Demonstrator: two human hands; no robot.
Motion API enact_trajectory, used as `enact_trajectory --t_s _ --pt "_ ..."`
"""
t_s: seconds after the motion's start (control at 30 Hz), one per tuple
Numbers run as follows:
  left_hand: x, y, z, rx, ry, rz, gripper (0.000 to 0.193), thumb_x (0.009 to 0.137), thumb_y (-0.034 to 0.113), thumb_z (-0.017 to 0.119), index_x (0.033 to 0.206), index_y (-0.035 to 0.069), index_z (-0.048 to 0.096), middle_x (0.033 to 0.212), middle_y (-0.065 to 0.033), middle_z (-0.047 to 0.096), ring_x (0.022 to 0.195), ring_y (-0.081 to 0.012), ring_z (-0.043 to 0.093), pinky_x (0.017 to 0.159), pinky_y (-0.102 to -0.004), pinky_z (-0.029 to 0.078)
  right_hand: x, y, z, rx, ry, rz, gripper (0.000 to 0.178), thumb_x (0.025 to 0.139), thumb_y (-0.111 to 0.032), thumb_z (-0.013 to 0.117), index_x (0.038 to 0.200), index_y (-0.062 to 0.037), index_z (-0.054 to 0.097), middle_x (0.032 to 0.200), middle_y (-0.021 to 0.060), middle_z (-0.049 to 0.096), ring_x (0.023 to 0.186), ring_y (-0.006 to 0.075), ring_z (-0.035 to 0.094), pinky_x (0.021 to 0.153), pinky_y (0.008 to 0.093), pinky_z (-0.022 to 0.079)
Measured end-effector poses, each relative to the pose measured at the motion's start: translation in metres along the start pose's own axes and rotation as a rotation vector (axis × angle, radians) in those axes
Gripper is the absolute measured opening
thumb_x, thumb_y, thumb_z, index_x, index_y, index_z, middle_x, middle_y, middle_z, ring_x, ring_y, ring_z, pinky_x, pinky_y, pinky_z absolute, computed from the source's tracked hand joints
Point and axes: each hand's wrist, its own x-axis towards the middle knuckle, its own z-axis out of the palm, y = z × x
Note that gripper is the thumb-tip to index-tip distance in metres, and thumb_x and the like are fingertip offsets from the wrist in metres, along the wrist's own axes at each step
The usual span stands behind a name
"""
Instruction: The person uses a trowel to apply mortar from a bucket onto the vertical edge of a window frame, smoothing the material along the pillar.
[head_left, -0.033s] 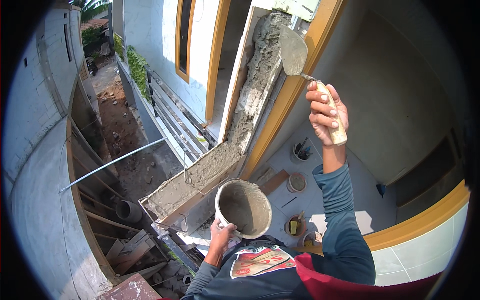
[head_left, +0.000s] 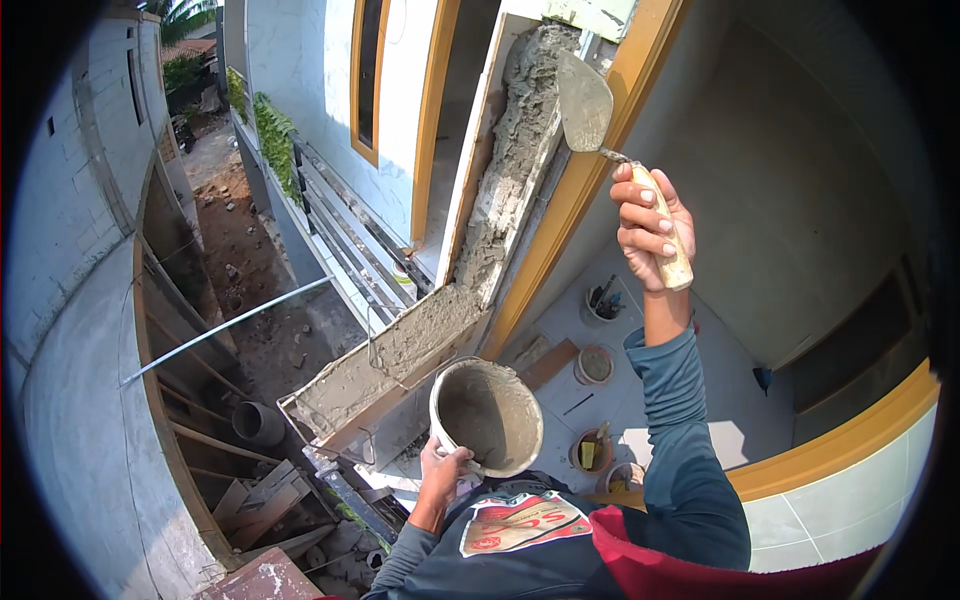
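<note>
The person's right hand [head_left: 655, 225] is raised, its fingers closed around the pale wooden handle of a trowel [head_left: 585, 105]. The grey blade points up and away, and from this view it overlaps the edge of the rough mortar [head_left: 520, 120] and an orange-brown frame [head_left: 570, 210]; whether it touches either cannot be told. The left hand [head_left: 443, 470] is curled at the near left side of a mortar-smeared bucket [head_left: 524, 420], gripping it by the rim; some of its fingers are hidden. The bucket is tipped so that its mouth faces the view, just in front of the person's dark shirt.

Beyond the bucket runs a ledge [head_left: 400, 350] coated with grey mortar, with bent wire rods beside it. It meets the upright strip of rough mortar, which lies between a board [head_left: 480, 150] and the orange-brown frame. On the tiled floor to the right stand several small tubs [head_left: 593, 365]. Farther left, a pale pipe [head_left: 225, 330] slants over bare earth [head_left: 250, 250], near a slatted railing [head_left: 350, 230] and green leaves [head_left: 272, 135].
</note>
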Motion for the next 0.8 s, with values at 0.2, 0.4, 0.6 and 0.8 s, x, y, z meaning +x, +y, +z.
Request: enact_trajectory --t_s 0.2,0.4,0.6,0.8 --pt "-0.002 0.007 0.003 -0.012 0.005 -0.028 0.043 0.074 -0.006 0.067 0.115 0.002 0.055 0.090 -0.0092 0.067 0.073 -0.0173 0.066 0.054 -0.0287 0.054 -0.012 0.014 -0.003 0.007 0.008 -0.029 0.042 0.106 -0.026 0.037 0.127 0.0103 0.037 0.094 0.0149 0.048 0.065 0.0201 0.053 0.042 0.0338 0.052" --pt "0.004 0.012 0.006 -0.001 0.004 -0.045 0.045 0.075 -0.006 0.066 0.118 0.002 0.055 0.091 -0.0090 0.067 0.073 -0.0170 0.066 0.055 -0.0294 0.054 -0.054 0.031 -0.010 -0.110 0.058 -0.011 0.043 0.105 -0.029 0.041 0.125 0.0092 0.038 0.091 0.0167 0.049 0.062 0.0231 0.056 0.042 0.0357 0.054" --pt "-0.003 0.018 0.013 -0.039 -0.025 0.028 0.046 0.075 -0.009 0.063 0.119 0.000 0.055 0.096 -0.0118 0.069 0.072 -0.0182 0.068 0.055 -0.0270 0.053 -0.127 0.032 -0.013 -1.101 0.478 0.418 0.032 0.096 -0.022 0.057 0.112 0.0059 0.055 0.085 0.0141 0.062 0.065 0.0169 0.064 0.053 0.0302 0.056" --pt "-0.007 0.018 0.027 0.041 -0.002 0.037 0.044 0.075 -0.005 0.067 0.117 -0.001 0.057 0.093 -0.0111 0.068 0.073 -0.0181 0.066 0.059 -0.0284 0.056 -0.173 0.078 -0.109 -2.285 0.162 0.846 0.024 0.085 -0.013 0.068 0.102 0.0032 0.066 0.089 0.0240 0.067 0.076 0.0371 0.068 0.070 0.0426 0.055"
